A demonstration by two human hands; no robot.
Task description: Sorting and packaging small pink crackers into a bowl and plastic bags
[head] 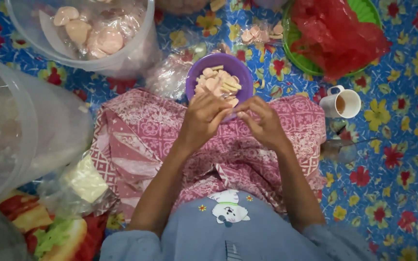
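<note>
Both hands meet over the purple bowl (218, 65) on the lap.
Left hand (204, 121) and right hand (262, 121) pinch something small — hidden by fingers — so pieces drop in.

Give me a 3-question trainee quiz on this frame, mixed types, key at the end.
1. True or false: the white mug stands on the pink patterned cloth.
2. Multiple choice: what does the purple bowl hold? A) red plastic B) pale cut pieces C) liquid only
3. Fill in: the left hand and right hand meet just in front of the ____ bowl.

Key
1. False: it stands on the blue flowered mat, beside the cloth.
2. B. The red plastic lies on the green plate.
3. Purple. What the fingers pinch is too small to tell.
</note>
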